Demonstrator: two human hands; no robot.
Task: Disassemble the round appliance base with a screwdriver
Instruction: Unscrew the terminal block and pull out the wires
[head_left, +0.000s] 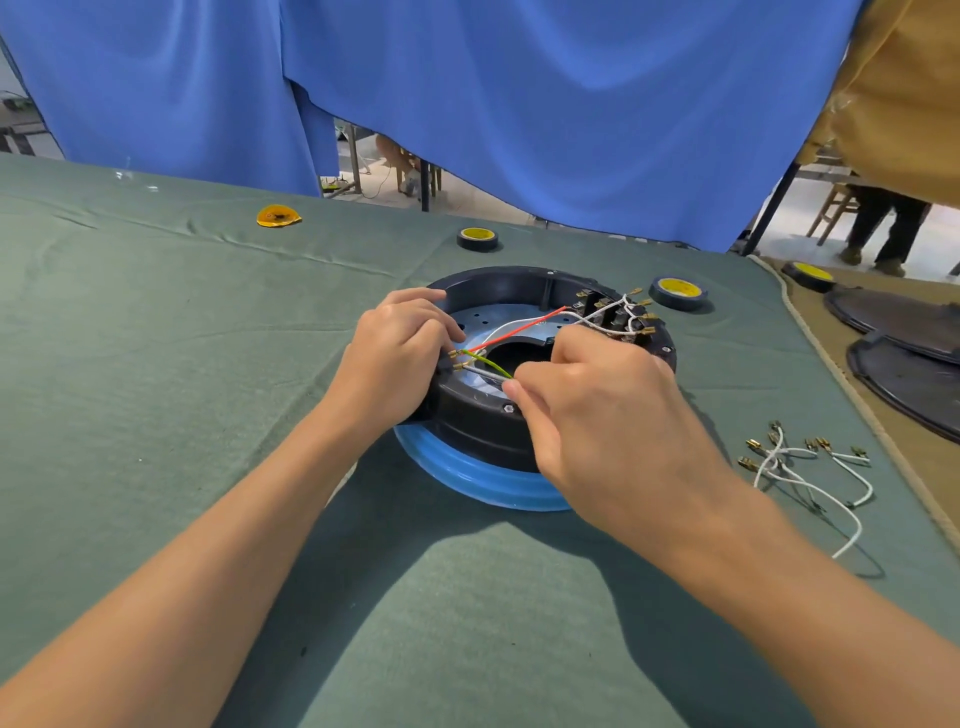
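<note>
Base: the round appliance base (488, 431) sat in the middle of the green-clothed table (156, 338), its black ring facing up over a blue lower rim, right in front of you.
Left hand: your left hand (395, 358) was curled over the base's left rim, fingers bent down inside the ring beside two brass connectors. It gripped the rim.
Right hand: your right hand (597, 410) was over the near side of the base, thumb and forefinger closed tight in a pinch on the wire pair (485, 366), one green-yellow and one white.
Wire pair: it ran from the brass connectors by your left fingers across to your right fingertips.
Other wiring: a red wire (519, 328) and a white one crossed the blue inner plate toward the terminal block (618, 317) on the far right of the ring, where more white leads stuck up.
Loose leads: a bunch of white leads (795, 467) with brass ends lay on the cloth to your right, apart from the base.
Tape: three black rolls with yellow cores, one (477, 239) beyond the base, one (678, 292) just past its right side, one (809, 275) further right.
Far left: a flat yellow piece (278, 215) lay on the cloth.
Right edge: two dark round covers (893, 317) lay off the green cloth.
Behind: a blue curtain (519, 104) hung past the table.
</note>
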